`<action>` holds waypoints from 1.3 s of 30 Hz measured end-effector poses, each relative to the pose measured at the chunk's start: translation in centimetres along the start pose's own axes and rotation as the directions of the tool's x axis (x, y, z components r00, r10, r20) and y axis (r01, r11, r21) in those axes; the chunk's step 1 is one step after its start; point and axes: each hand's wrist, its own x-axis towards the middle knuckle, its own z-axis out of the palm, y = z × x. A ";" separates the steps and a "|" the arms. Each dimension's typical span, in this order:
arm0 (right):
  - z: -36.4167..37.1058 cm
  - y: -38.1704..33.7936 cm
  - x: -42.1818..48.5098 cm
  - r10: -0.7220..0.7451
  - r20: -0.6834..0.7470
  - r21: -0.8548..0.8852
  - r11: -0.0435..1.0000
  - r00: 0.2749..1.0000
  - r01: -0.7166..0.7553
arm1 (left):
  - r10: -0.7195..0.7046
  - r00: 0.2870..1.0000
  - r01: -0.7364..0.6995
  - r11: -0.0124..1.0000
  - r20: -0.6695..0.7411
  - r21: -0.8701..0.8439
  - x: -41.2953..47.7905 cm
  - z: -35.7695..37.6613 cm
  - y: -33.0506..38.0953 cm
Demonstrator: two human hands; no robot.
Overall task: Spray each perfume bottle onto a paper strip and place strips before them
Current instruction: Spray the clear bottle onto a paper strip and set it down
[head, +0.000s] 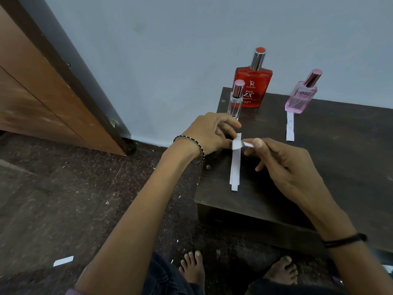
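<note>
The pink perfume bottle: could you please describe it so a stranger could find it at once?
On the dark table by the wall, the pink perfume bottle stands rightmost of three. It alone has a paper strip lying before it.

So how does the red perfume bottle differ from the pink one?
The red bottle is bigger and broader than the pink bottle. The red bottle's cap is silver with a red top; the pink bottle's cap is pink. A strip lies before the pink bottle; before the red bottle stands only a clear bottle. Both are upright and capped on the table.
</note>
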 end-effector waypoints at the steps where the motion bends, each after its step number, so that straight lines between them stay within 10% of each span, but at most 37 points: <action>1: 0.0 0.0 -0.1 0.003 0.024 0.011 1.000 1.000 -0.003 | 0.005 1.000 -0.005 1.000 0.000 0.004 0.0 -0.1 0.0; 39: 1.5 -0.6 0.6 -0.117 -0.035 0.053 0.992 0.993 0.118 | 0.013 1.000 -0.013 1.000 0.011 -0.015 -0.1 -0.3 -0.1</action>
